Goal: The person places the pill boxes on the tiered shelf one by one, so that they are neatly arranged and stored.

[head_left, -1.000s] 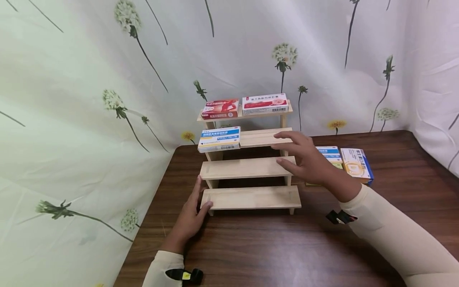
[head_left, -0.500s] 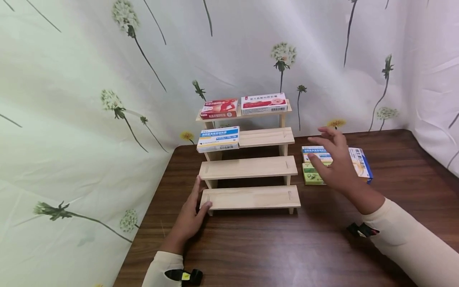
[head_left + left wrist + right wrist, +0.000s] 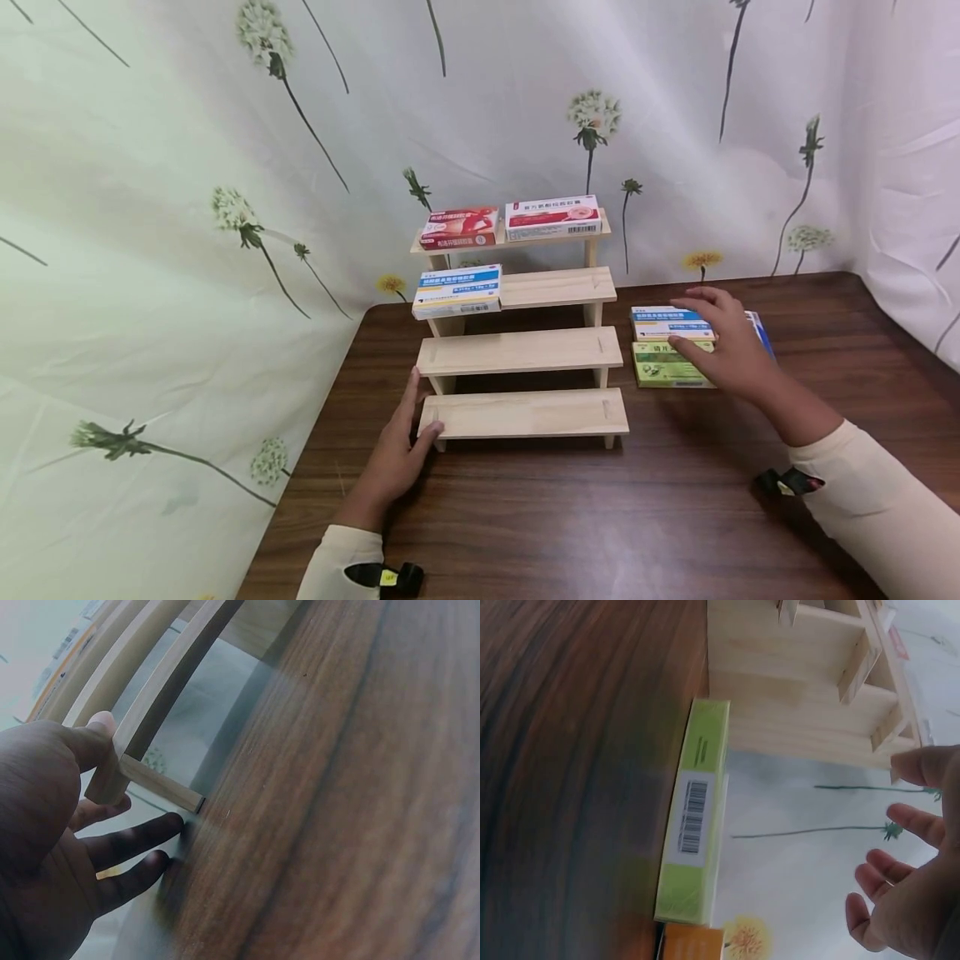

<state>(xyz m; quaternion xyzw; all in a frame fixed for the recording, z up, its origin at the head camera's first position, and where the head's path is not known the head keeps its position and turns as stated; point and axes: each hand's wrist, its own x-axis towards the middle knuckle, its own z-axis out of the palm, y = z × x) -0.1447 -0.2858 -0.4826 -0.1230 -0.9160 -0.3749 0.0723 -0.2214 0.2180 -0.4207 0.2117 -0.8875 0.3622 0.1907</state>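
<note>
A four-step wooden display rack [image 3: 519, 352] stands on the table. My left hand [image 3: 397, 450] holds its left end at the lowest step, thumb on top and fingers along the side; the left wrist view shows the thumb [image 3: 96, 739] on the board. My right hand [image 3: 731, 346] hovers, fingers spread and holding nothing, over the medicine boxes right of the rack. Below it lie a blue-and-white box [image 3: 663, 323] and a green box [image 3: 671, 367]; a white-and-blue box [image 3: 759, 332] is mostly hidden behind the hand.
On the top step sit a red box [image 3: 460, 228] and a white-and-red box [image 3: 553, 218]. Another blue-and-white box [image 3: 457, 292] lies at the left of the step below. A flower-printed curtain [image 3: 510, 108] hangs close behind and on the left.
My right hand has moved right, from beside the rack's upper steps to above the boxes on the table. The left hand has stayed at the rack's lower left end.
</note>
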